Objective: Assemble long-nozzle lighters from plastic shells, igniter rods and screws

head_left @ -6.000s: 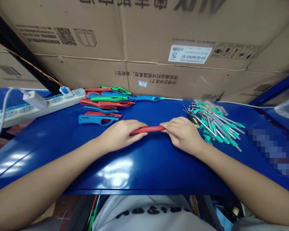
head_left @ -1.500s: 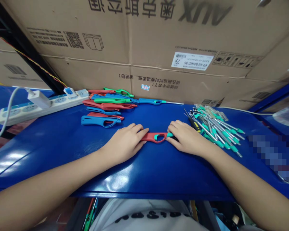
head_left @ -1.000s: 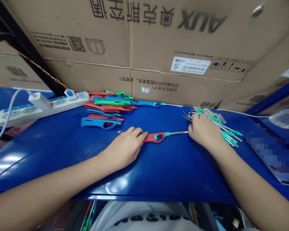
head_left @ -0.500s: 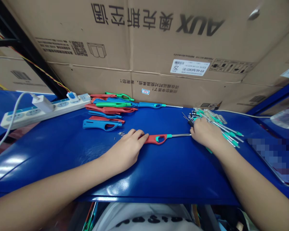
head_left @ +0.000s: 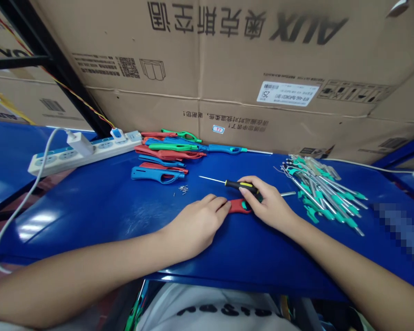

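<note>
My left hand [head_left: 202, 225] is closed on the handle end of a red lighter [head_left: 239, 206] lying on the blue table. My right hand [head_left: 267, 202] grips a black and yellow screwdriver [head_left: 240, 185], its thin shaft pointing left above the table. That hand covers part of the red lighter, whose metal tube shows beyond it. Small screws [head_left: 183, 189] lie in a little pile left of the screwdriver tip. Blue, red and green handle shells [head_left: 158, 175] are stacked behind them, beside an assembled blue lighter [head_left: 227, 149] with a metal tube.
Metal tubes with green parts [head_left: 326, 193] form a heap on the right. A white power strip [head_left: 55, 156] with plugs and cables sits at the back left. A large cardboard box [head_left: 227, 59] stands along the rear, next to a black metal post [head_left: 69, 73].
My right hand has moved left from the heap of tubes and now holds the screwdriver over the red lighter. My left hand still holds the lighter. The view has shifted slightly.
</note>
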A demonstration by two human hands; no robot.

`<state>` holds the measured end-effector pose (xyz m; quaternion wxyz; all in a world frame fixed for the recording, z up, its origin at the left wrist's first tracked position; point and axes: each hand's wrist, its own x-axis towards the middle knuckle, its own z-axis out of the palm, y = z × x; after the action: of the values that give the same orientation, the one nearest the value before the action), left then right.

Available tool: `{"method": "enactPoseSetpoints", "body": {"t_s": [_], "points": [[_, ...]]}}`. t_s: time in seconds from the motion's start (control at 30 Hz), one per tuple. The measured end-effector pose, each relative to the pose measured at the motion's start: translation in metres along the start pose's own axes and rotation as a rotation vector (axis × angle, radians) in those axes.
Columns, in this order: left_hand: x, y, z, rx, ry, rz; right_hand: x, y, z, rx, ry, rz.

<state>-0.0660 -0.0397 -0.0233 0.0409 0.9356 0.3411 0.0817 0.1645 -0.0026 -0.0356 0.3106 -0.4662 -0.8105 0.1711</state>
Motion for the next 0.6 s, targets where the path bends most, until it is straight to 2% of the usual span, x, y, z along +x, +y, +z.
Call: {"method": "enactPoseSetpoints", "body": {"t_s": [0.13, 0.23, 0.37, 0.5, 0.6], "points": [[-0.001, 0.007, 0.002, 0.03, 0.005, 0.085, 0.0, -0.01, 0.005, 0.12, 0.007, -0.1], [-0.002, 0.009, 0.007, 0.063, 0.021, 0.136, 0.004, -0.018, 0.008, 0.242, 0.008, -0.038], [-0.002, 0.009, 0.012, 0.046, 0.042, 0.142, 0.018, -0.028, 0.016, 0.384, -0.071, 0.06], [-0.003, 0.009, 0.012, -0.006, 0.058, 0.142, 0.031, -0.034, 0.027, 0.403, -0.158, 0.055], [-0.003, 0.008, 0.012, -0.037, 0.065, 0.132, 0.036, -0.035, 0.033, 0.376, -0.177, 0.051]]}}
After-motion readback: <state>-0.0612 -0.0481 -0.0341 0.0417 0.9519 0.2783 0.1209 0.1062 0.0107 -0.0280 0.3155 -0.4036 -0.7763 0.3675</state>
